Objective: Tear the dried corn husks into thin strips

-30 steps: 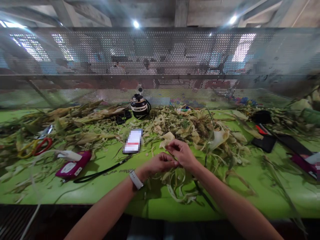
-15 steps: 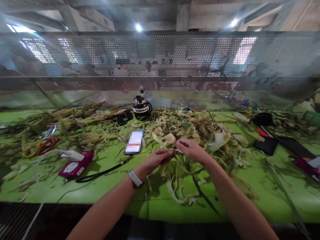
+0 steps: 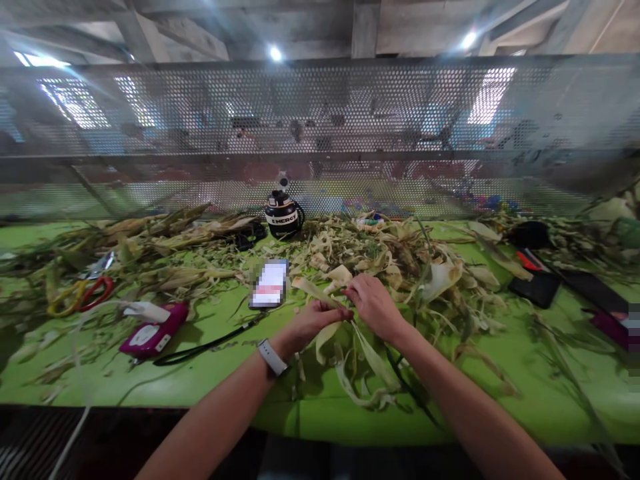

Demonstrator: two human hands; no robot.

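Observation:
In the middle of the head view, my left hand (image 3: 320, 325) pinches a pale corn husk (image 3: 376, 360). Long strips of the husk hang below the fingers toward the table's front, and one wider piece juts up past the knuckles. Close beside it, almost touching, my right hand (image 3: 374, 308) has its fingers curled and pressed together. What sits in that right pinch, if anything, is too small and hidden to make out. Behind both hands lies a heap of dry husk scraps (image 3: 370, 250). The left wrist wears a watch with a pale band (image 3: 273, 357).
On the green table (image 3: 200, 387) lie a phone (image 3: 270, 283) with a black strap, a magenta power box (image 3: 155, 333) with a white plug, and scissors (image 3: 95, 293). A black jug (image 3: 284, 217) stands before a perforated metal screen (image 3: 320, 133). A black wallet-like item (image 3: 535, 288) lies right.
My right hand has turned and shifted slightly left, its fingers curling more. The husk strips now hang lower and spread wider beneath my left hand, which stays nearly in place.

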